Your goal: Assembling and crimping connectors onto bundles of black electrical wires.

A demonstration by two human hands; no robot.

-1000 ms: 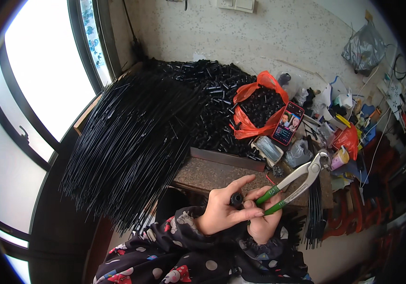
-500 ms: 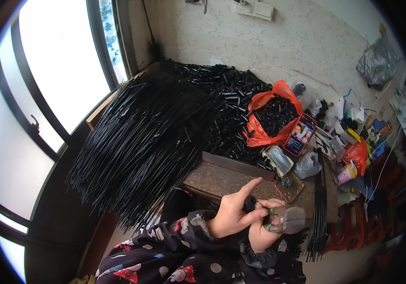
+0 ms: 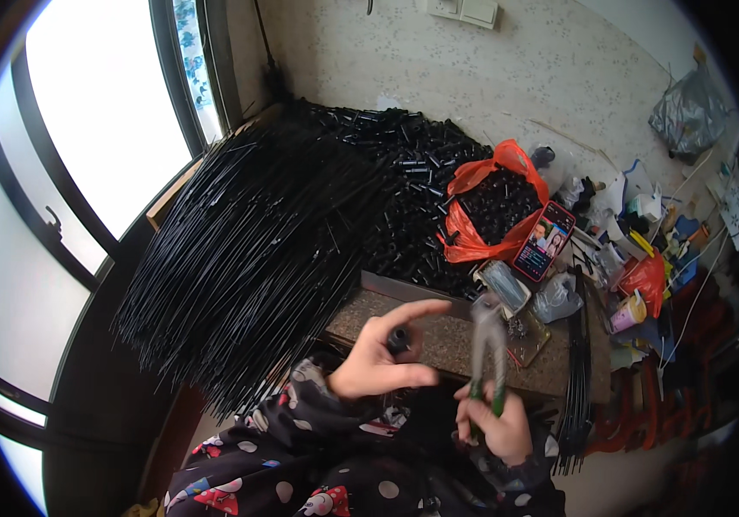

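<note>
My left hand (image 3: 371, 355) keeps a short black plastic tube (image 3: 399, 339) in its curled fingers, the tube's open end facing up. Its thumb and index finger are spread wide apart. To its right, my right hand (image 3: 498, 424) grips the green handles of a pair of pliers (image 3: 489, 340). The metal jaws point up and away from me and are smeared by motion. The two hands are apart, both before the near edge of the brown speckled table (image 3: 378, 319).
Long thin black rods (image 3: 223, 258) lie heaped at the left, their ends past the table edge. Behind are loose black tubes (image 3: 417, 172) and a red bag (image 3: 464, 237) full of them. A phone (image 3: 545, 241), a clear box of pins (image 3: 505, 289) and a rod bundle (image 3: 574, 388) lie right.
My hands have parted: the left moved left with the tube, its thumb and index finger spreading. My right hand swung the pliers from sideways to upright.
</note>
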